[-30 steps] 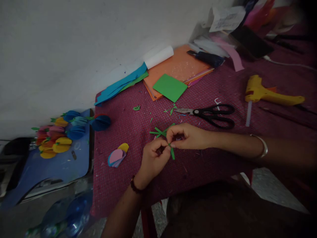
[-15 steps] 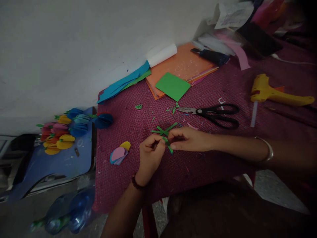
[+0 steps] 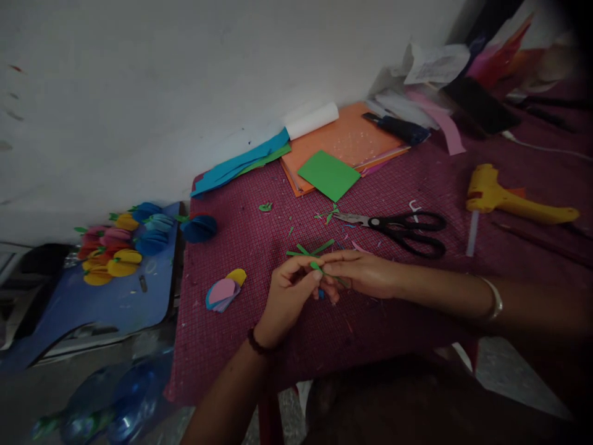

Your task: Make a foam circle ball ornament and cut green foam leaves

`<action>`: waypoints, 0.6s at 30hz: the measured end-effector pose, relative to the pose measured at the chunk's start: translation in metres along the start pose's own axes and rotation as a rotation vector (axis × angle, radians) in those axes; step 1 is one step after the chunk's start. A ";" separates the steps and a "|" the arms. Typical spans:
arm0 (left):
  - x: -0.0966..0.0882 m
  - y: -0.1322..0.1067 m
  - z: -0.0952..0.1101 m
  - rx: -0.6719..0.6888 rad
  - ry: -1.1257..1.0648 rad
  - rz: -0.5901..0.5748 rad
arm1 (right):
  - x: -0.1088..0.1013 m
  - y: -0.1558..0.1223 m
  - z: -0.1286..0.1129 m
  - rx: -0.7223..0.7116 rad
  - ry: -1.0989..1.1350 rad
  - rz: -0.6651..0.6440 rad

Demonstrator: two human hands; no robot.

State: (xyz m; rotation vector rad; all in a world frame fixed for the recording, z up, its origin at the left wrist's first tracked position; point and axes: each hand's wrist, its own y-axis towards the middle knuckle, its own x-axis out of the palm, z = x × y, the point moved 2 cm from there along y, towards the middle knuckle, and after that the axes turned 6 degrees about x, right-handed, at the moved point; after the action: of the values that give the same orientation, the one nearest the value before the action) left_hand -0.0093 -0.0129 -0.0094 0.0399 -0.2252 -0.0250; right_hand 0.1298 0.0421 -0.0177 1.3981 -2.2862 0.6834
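Note:
My left hand point(image 3: 293, 287) and my right hand point(image 3: 364, 273) meet over the front of the table, both closed on a small green paper strip point(image 3: 317, 266). The strip's end shows between the left thumb and the right fingertips; its rest is partly hidden. Just behind the hands lie several narrow green paper strips point(image 3: 303, 250), crossing one another. Black-handled scissors point(image 3: 398, 227) rest beyond my right hand, blades pointing left over green scraps point(image 3: 332, 214). To the left of my left hand sits a small stack of rounded paper pieces point(image 3: 223, 290) in pink, blue and yellow.
A green paper square point(image 3: 328, 175) lies on orange sheets point(image 3: 343, 139) near the wall. The yellow glue gun point(image 3: 498, 194) rests at the right. Several coloured paper ornaments point(image 3: 125, 262) fill a blue board point(image 3: 160, 287) on the left, with plastic bottles point(image 3: 125, 402) below.
My hands have drawn together around the green strip, and the right fingers now reach against the left ones. The view has shifted slightly, so the table appears lower.

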 end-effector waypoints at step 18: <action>0.002 0.000 0.004 0.004 -0.049 -0.014 | 0.002 -0.002 0.002 -0.016 0.016 -0.032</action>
State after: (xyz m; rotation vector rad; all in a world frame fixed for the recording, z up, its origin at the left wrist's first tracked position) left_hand -0.0081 -0.0135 -0.0054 0.0450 -0.2743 -0.0395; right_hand 0.1309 0.0389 -0.0183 1.4137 -2.2472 0.6627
